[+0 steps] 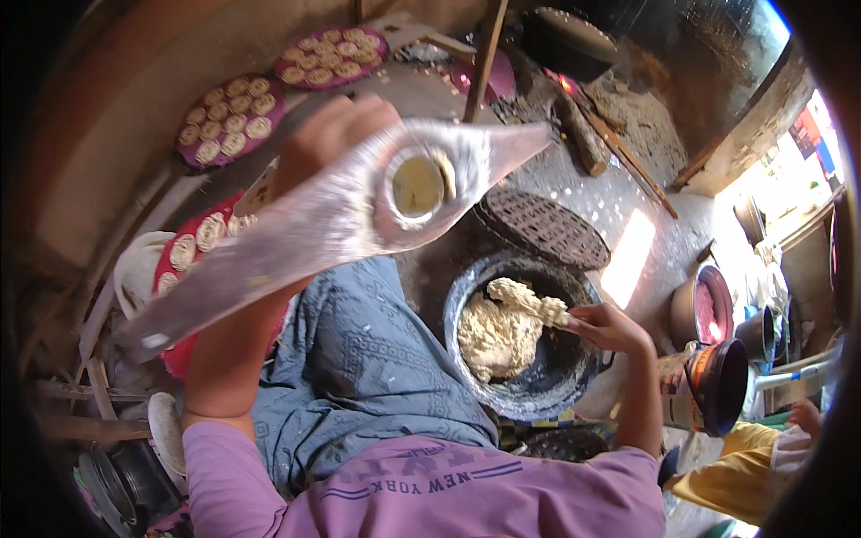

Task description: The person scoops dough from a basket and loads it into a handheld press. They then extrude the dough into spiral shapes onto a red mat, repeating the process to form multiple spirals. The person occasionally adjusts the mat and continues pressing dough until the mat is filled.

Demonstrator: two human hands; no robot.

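Observation:
My left hand (327, 134) is raised close to the view, its fingers closed round a long two-handled snack press (296, 224) smeared with white. A round opening in the press's middle has pale dough in its hollow. Part of my left forearm and hand is hidden behind the press. My right hand (614, 330), lower and to the right, grips a dough-coated stirring tool (538, 303); its shape under the dough cannot be told. It reaches over a dark round pot (574, 381), where a lump of pale, sticky dough (493, 341) lies.
Spiral dough pieces cover two purple round trays (247, 152) (336, 79) at the far left; a red tray (188, 255) lies nearer. A perforated dark disc (547, 229) leans by the pot. Burning logs (578, 134) lie beyond. Buckets (717, 386) and another person (744, 466) are right.

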